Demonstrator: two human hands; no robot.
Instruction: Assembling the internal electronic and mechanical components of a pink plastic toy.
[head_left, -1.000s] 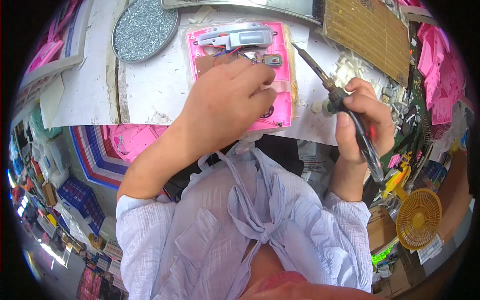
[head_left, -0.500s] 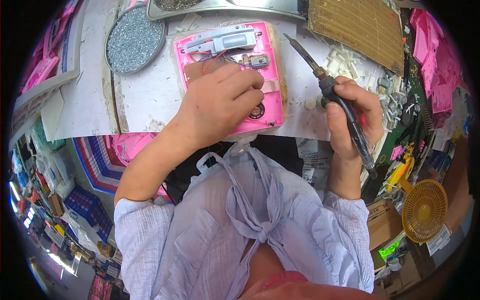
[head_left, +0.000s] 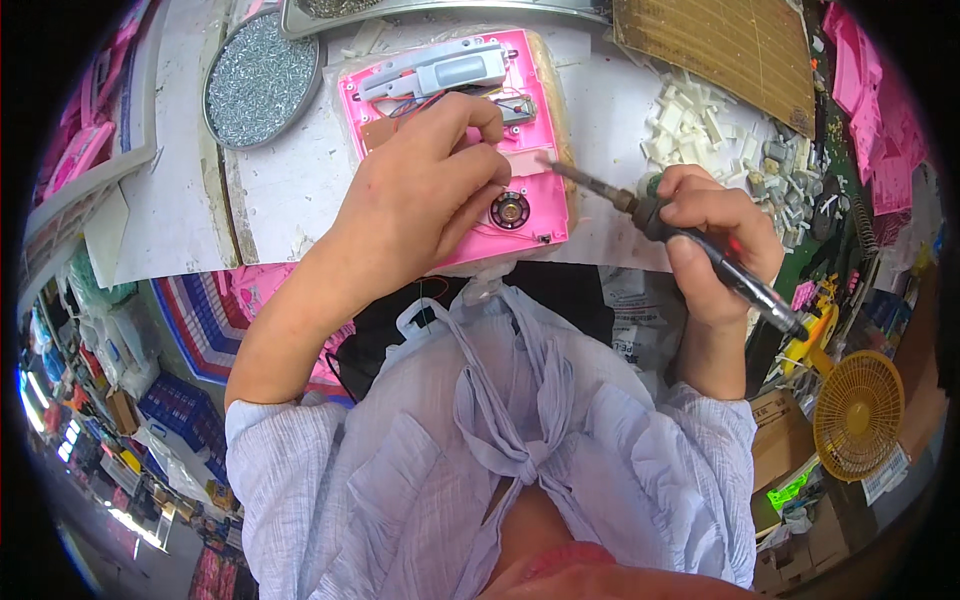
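The right hand (head_left: 718, 243) is gripping a soldering iron (head_left: 650, 214), its tip pointing over the pink casing (head_left: 552, 207). The left hand (head_left: 408, 200) is curling over that casing, which is lying open on the counter (head_left: 290, 205); whether it is pinching anything, I cannot tell. Farther off, a grey unit (head_left: 458, 71) is spanning the casing's far end.

White-topped worktable (head_left: 285, 200); on it, from where I stand: left, round dish (head_left: 318, 88) of small metal fasteners (head_left: 260, 85); far edge, metal tray (head_left: 500, 9); right, white plastic pieces (head_left: 688, 125) heaped loose; middle, plastic-wrapped pad (head_left: 559, 105), pink casing (head_left: 547, 193) flat on top
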